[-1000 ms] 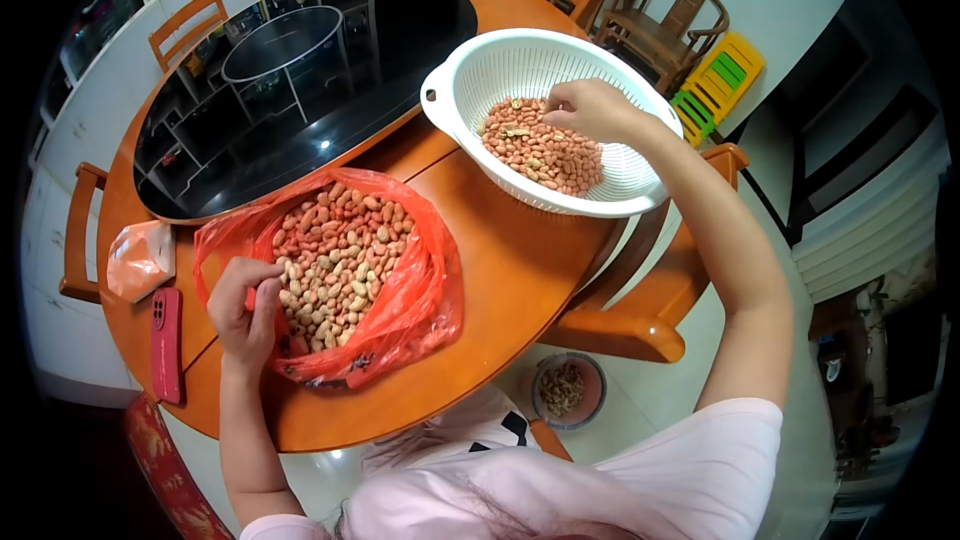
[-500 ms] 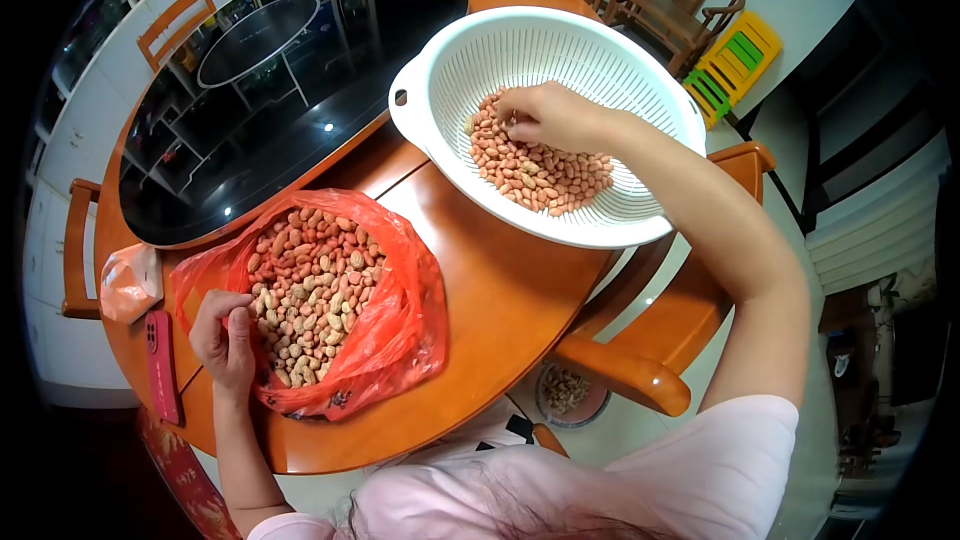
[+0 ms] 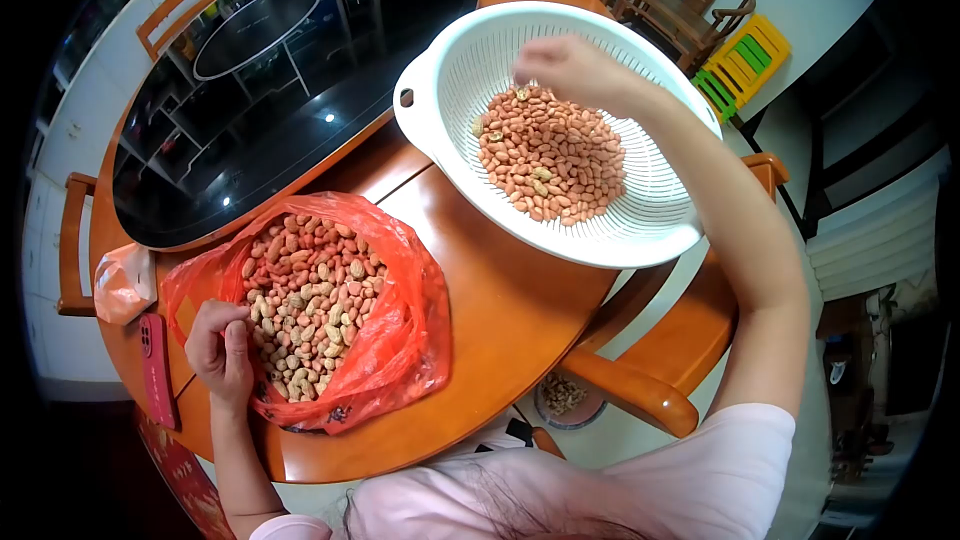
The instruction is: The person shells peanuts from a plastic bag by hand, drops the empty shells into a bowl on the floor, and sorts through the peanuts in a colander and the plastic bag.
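A red plastic bag point(image 3: 425, 290) lies open on the table, full of peanuts in their shells point(image 3: 310, 305). At its left rim is my left hand point(image 3: 222, 348), fingers curled closed on the bag's edge, thumb upward. Shelled peanuts point(image 3: 555, 155) with reddish skins are heaped in a white colander point(image 3: 415, 115), and a few pale shell pieces lie among them. Over the far side of the heap hovers my right hand point(image 3: 575, 70), somewhat blurred, its fingers drawn together. Whatever they pinch, if anything, is hidden.
Behind the bag is a black glass tabletop panel point(image 3: 300, 130). A crumpled packet point(image 3: 125, 282) and a red phone point(image 3: 157, 370) rest at the table's left edge. A wooden chair point(image 3: 640, 380) stands close on the right; a bowl of shells point(image 3: 565, 398) sits below, near the floor.
My right hand has risen off the peanuts and moved toward the colander's far side, uncovering more of the heap. My left hand stays at the bag's rim. The view has shifted slightly.
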The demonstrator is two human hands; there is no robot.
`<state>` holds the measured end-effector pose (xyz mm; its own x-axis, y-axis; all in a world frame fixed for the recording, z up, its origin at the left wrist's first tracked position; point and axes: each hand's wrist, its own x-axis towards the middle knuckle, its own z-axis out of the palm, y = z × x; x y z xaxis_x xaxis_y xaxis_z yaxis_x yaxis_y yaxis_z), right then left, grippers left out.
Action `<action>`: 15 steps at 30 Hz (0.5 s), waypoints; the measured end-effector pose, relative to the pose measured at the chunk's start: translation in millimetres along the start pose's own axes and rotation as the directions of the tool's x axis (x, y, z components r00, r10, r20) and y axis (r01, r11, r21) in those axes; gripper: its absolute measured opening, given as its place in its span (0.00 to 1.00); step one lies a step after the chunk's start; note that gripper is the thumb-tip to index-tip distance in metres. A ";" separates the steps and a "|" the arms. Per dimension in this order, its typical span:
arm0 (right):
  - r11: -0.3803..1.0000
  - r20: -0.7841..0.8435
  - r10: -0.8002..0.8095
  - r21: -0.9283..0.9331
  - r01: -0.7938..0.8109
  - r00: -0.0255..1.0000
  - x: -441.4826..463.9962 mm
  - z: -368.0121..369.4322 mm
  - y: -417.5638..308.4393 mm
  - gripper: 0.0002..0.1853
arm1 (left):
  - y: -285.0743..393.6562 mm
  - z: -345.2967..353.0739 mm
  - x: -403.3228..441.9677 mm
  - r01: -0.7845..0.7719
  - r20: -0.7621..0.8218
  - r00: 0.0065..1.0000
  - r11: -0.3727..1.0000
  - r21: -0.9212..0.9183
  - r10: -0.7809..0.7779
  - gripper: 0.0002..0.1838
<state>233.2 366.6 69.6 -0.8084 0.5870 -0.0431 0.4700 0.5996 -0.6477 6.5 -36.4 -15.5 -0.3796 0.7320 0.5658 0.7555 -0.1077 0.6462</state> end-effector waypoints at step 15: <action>0.967 0.186 -0.052 -0.236 0.096 0.981 0.1 31.7 5.9 0.14 | 3.4 0.2 1.8 -0.029 0.018 0.999 0.999 -0.014 0.029 0.06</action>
<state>224.7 352.9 41.7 -0.8833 0.4441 -0.1501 0.4609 0.7644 -0.4509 8.5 -35.2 -12.4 -0.3474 0.7407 0.5751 0.7588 -0.1384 0.6365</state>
